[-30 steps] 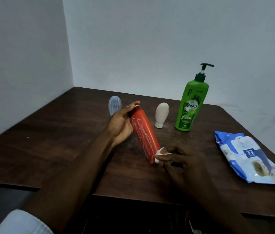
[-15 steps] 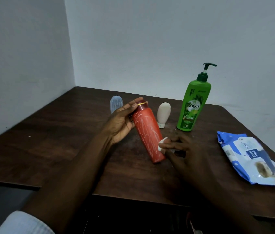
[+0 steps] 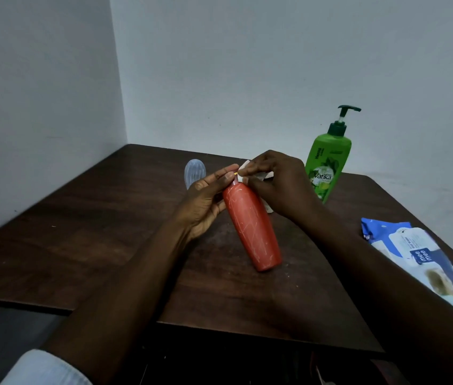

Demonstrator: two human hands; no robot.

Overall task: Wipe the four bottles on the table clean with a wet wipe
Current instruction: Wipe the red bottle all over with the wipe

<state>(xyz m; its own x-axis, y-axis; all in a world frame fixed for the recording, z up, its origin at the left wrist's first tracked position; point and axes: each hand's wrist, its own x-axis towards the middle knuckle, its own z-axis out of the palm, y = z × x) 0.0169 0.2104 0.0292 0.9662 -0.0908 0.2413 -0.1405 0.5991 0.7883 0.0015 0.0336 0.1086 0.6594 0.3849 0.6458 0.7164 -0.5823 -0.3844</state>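
Observation:
A red bottle with pale streaks leans tilted over the dark wooden table, its base near the tabletop. My left hand holds its neck from the left, fingers curled round the top. My right hand pinches a white wet wipe against the bottle's cap. A clear bluish bottle stands behind my left hand. The green pump bottle stands upright at the back right. The small white bottle is almost wholly hidden behind my right hand.
A blue and white pack of wet wipes lies at the table's right edge. Grey walls close the table in at the back and on the left. The table's front edge is near my forearms.
My right hand has slid the wipe from the red bottle's base up to its cap. The bottle has tipped a little more upright in my left hand.

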